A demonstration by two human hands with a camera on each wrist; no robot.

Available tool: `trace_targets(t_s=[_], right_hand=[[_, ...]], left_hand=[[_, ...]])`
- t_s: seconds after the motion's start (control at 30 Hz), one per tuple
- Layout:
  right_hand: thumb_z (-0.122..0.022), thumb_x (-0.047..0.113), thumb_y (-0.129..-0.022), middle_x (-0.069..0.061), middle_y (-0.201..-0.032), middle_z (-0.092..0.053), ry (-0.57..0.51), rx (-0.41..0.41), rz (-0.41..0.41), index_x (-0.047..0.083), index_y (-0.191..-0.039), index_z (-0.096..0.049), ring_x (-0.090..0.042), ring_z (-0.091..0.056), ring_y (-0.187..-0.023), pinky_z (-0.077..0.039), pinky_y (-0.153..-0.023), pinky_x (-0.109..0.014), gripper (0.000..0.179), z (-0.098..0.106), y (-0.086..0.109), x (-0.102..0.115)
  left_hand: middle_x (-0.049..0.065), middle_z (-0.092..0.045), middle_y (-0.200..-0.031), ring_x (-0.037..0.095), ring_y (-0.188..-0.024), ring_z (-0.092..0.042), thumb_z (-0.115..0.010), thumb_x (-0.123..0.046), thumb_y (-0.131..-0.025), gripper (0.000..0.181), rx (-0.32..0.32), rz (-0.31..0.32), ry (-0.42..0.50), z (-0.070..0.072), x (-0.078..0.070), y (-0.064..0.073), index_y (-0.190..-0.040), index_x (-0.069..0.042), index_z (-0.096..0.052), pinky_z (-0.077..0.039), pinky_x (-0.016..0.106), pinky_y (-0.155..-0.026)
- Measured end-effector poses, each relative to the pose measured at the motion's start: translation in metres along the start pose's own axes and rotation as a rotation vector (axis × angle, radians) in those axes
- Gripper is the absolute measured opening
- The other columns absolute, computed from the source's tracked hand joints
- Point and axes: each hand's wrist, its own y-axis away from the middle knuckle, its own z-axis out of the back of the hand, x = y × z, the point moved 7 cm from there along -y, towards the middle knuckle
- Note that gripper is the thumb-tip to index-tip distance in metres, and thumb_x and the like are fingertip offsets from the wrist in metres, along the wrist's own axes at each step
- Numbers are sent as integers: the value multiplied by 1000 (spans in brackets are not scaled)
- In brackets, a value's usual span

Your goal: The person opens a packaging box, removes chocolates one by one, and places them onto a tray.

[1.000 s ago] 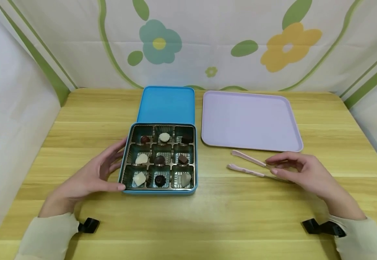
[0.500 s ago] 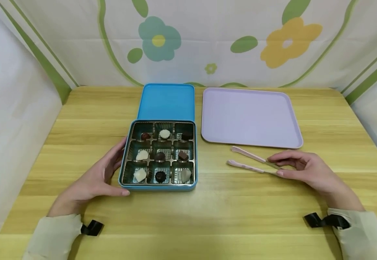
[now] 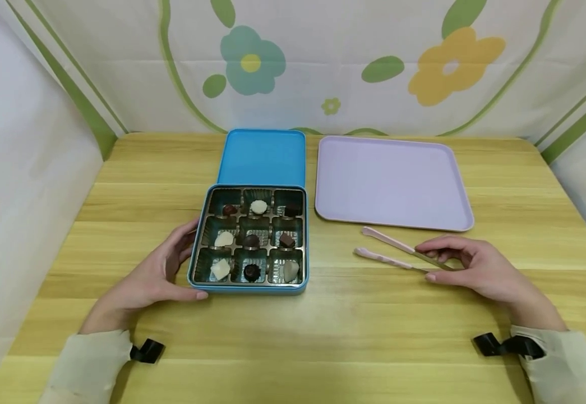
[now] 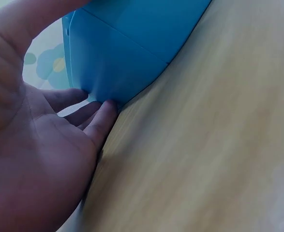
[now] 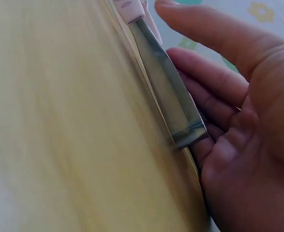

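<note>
In the head view, a blue square tin [image 3: 257, 290] holds chocolates in a divided gold insert [image 3: 240, 264]. My left hand [image 3: 153, 275] rests at its near left corner, thumb along the front wall, fingers against the left side. The left wrist view shows those fingertips [image 4: 110, 105] touching the tin wall [image 4: 117, 53]. Pink-tipped metal tongs [image 3: 386, 259] lie on the table, arms spread, tips pointing left. My right hand [image 3: 479, 272] lies loosely around their metal end [image 5: 168, 87], thumb by the near arm, forefinger by the far arm; firm contact is unclear.
The blue lid [image 3: 263, 157] lies directly behind the tin. To its right, beyond the tongs, is a lilac tray [image 3: 393, 182]. The wooden table [image 3: 323, 342] meets a flowered curtain [image 3: 313, 50] at the back.
My left thumb has shifted from the tin's corner to its front wall. The right thumb has slid slightly toward the near arm of the tongs. The view has tilted a little.
</note>
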Motion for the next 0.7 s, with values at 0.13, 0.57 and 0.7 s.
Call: trace_targets(t_s=[0.13, 0.57, 0.7], right_hand=[[-90, -2, -82, 9, -124, -76, 20, -3, -3, 9, -132, -75, -10, -67, -97, -54, -83, -17, 54, -1, 0, 0], [-93, 0, -79, 7, -120, -73, 69, -12, 41, 13, -131, -75, -9, -63, -96, -52, -82, -17, 57, -8, -1, 5], [-95, 2, -77, 6, -116, -72, 92, -26, 52, 17, -130, -75, -10, -61, -95, -51, -79, -19, 59, -11, -1, 6]], left_hand=[[19, -28, -171, 7, -149, -41, -86, 19, -75, 127, 5, -33, 21, 0, -1, 0, -174, -10, -13, -34, 9, -119], [18, -27, -172, 7, -148, -42, -89, 15, -73, 131, -20, 15, -30, -1, -1, 0, -174, -19, -13, -35, 8, -117], [16, -24, -174, 6, -148, -42, -90, 15, -73, 131, -20, 10, -38, -2, 0, 0, -174, -18, -13, -35, 8, -117]])
